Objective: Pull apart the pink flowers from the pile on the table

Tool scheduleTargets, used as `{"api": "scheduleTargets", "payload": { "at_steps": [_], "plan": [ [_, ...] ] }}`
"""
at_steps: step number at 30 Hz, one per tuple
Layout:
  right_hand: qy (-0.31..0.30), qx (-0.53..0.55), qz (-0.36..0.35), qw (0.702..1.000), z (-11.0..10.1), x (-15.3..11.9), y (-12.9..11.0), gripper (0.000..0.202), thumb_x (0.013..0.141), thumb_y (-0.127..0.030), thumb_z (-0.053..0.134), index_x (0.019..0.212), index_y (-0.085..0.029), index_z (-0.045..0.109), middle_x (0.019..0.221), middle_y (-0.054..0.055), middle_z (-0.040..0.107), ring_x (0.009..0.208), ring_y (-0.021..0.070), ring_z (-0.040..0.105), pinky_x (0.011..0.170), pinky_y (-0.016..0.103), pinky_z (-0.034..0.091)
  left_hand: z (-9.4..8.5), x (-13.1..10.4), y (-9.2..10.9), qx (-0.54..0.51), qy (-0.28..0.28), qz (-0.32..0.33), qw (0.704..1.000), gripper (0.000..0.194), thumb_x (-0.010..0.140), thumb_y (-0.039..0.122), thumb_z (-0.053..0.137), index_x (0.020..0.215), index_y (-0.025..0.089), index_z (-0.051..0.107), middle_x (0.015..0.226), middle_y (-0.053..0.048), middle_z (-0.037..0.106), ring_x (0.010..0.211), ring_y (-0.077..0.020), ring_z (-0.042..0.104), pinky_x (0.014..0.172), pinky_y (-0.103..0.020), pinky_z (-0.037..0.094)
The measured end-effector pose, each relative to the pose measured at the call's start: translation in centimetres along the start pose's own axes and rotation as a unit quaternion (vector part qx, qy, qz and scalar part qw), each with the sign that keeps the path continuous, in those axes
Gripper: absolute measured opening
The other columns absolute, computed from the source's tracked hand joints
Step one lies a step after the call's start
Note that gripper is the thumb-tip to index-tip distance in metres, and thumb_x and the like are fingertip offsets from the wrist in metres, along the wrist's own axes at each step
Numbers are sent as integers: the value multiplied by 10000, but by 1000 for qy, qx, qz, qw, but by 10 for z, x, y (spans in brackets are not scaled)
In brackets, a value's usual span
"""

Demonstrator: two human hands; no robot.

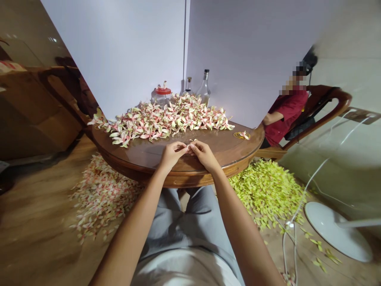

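Note:
My left hand (174,154) and my right hand (205,154) meet over the near part of the round wooden table (143,155). Thumbs and fingertips of both are pinched together around a small whitish flower piece (188,146), mostly hidden by the fingers. Beyond them, a wide heap of pink-and-white flowers (166,121) covers the back of the table. To the right lies a small ring of yellowish bands (238,135) with a single flower (245,135) on it.
Behind the heap stand a red-lidded jar (163,91) and two bottles (204,89) against white panels (143,47). Pink-white flowers (104,190) and yellow-green ones (268,186) pile on the floor. Cables (316,171) and a round white base (333,230) are right. A red-shirted person (290,113) sits beyond.

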State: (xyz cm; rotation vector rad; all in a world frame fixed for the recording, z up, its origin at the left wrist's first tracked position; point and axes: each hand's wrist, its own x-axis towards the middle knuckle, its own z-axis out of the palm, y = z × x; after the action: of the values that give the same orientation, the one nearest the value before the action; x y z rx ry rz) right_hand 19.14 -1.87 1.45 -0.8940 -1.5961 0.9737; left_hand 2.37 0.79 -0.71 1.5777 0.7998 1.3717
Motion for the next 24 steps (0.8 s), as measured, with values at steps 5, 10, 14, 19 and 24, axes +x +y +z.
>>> {"api": "scheduleTargets", "payload": {
  "at_steps": [5,10,14,19,24],
  "plan": [
    [-1,0,1,1000,0,0,-1,344,907,-527,576,810,-198,610,774,18,632,756,165,589,751,295,486,0,0,-1,2,1,2,1000,224,752,346,775,850,153,716,848,-62,743,812,-195,700,803,-311,551],
    [-1,-1,-5,1000,0,1,-2,315,902,-483,579,789,-191,615,757,15,623,717,151,567,722,284,470,1,-1,3,1,-4,2,1000,210,748,334,778,828,153,707,834,-61,738,790,-195,701,787,-307,548],
    [-2,-11,-14,1000,0,0,-1,310,909,-478,571,803,-191,623,758,12,619,729,156,570,733,286,470,2,-2,7,-6,-5,3,1000,236,760,361,775,847,156,697,817,-56,732,765,-191,701,749,-295,550],
    [-11,-29,-24,999,1,-1,-2,317,914,-487,571,833,-189,642,795,22,646,775,173,593,772,299,484,2,-3,9,-21,11,5,1000,270,758,370,781,895,152,700,853,-68,735,786,-190,701,755,-287,555],
    [20,-54,-33,998,1,0,-2,304,904,-473,602,1024,-199,657,968,41,682,862,182,609,844,309,477,0,-4,9,-62,46,-5,997,287,808,410,727,929,155,676,844,-52,717,734,-156,680,703,-261,553]
  ]
}}
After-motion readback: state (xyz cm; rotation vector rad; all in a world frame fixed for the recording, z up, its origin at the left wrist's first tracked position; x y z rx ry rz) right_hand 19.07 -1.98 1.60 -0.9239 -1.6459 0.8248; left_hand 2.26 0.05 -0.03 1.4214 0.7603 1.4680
